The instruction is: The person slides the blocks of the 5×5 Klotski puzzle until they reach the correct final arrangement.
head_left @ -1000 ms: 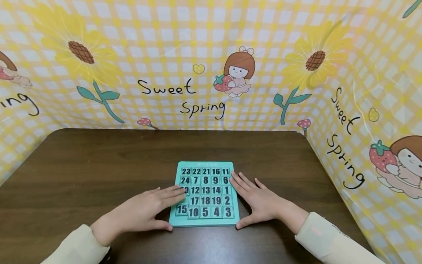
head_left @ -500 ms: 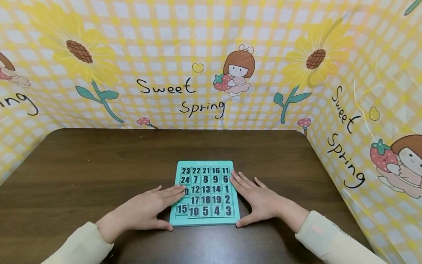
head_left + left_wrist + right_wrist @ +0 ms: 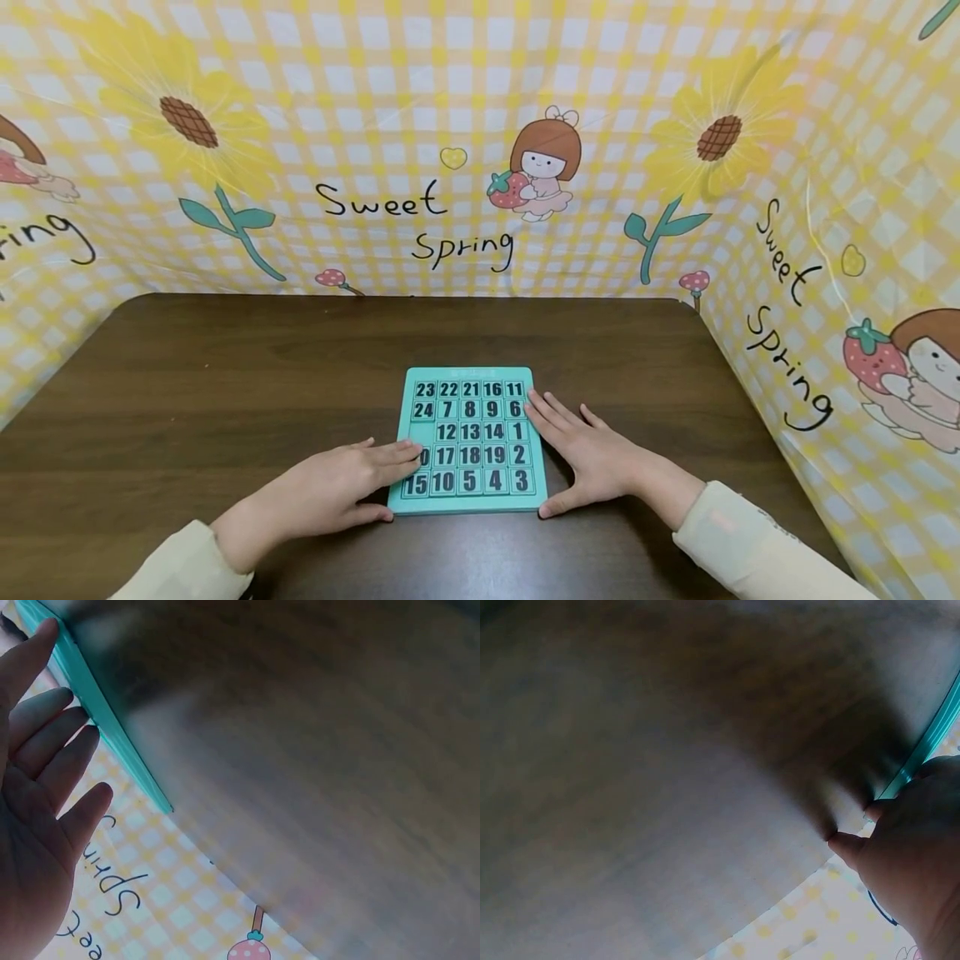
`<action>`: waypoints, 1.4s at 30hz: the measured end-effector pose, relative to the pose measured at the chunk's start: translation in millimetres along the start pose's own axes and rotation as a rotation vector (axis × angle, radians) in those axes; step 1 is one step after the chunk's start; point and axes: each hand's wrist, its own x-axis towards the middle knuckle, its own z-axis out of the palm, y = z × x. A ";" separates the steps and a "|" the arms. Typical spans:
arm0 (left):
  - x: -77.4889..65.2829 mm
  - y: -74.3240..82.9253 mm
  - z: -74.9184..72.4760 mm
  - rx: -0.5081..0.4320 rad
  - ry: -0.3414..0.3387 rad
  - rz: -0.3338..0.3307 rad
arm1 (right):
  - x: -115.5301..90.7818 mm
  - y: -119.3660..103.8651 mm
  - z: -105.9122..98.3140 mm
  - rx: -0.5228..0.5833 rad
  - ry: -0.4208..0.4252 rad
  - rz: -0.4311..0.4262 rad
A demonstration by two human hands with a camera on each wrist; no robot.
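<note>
A turquoise sliding number puzzle (image 3: pixel 472 506) lies flat on the table, its square tiles printed with black numbers. My left hand (image 3: pixel 330 487) reaches in from the left, straight fingertips resting on the left-column tile (image 3: pixel 425 458), of whose number only a 0 shows. Just above that tile is a bare slot; the 15 tile (image 3: pixel 416 484) sits below it. The left thumb touches the near left corner. Along the right edge, my right hand (image 3: pixel 592 457) spreads its fingers against the frame, thumb at the near right corner. Both wrist views catch the puzzle's side edge (image 3: pixel 112 724) beside the fingers.
The dark brown wooden table (image 3: pixel 262 358) stretches around the puzzle. Yellow checked cloth (image 3: pixel 390 100) with sunflowers and "Sweet Spring" lettering hangs behind it and along both sides.
My left fingertips have slid toward me with the tile ending in 0, one row down. The 15 tile has settled into the bottom row. The right hand stays put.
</note>
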 end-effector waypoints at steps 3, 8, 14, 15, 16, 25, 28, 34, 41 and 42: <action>-0.5 -1.3 -0.6 -0.039 0.002 -0.020 | 0.1 0.8 1.5 -0.003 -0.002 0.001; 2.6 -9.7 -3.4 -0.119 -0.006 -0.093 | 0.7 1.7 2.2 -0.013 0.001 0.004; 9.5 -19.4 -4.3 -0.170 -0.063 -0.187 | 0.3 0.2 0.9 -0.009 -0.001 0.001; 10.4 -20.4 -3.9 -0.174 -0.072 -0.195 | 0.2 -0.2 0.7 -0.006 -0.001 0.000; 11.3 -21.2 -3.2 -0.176 -0.079 -0.200 | 0.1 -0.5 0.5 -0.004 0.000 -0.001; 17.4 -23.0 1.6 -0.186 -0.125 -0.198 | -0.2 -0.3 0.2 -0.002 0.004 0.000; 18.0 -21.6 0.6 -0.201 -0.140 -0.199 | -0.2 0.1 0.2 0.000 0.004 0.001; 14.2 -11.5 -4.4 -0.218 -0.173 -0.200 | -0.6 -1.0 -1.0 0.003 -0.007 -0.002; 5.8 3.3 -8.6 -0.211 -0.178 -0.181 | -1.6 -3.1 -2.9 0.011 -0.009 -0.004; 4.5 5.0 -8.8 -0.209 -0.174 -0.178 | -1.4 -3.0 -2.8 0.011 -0.008 -0.005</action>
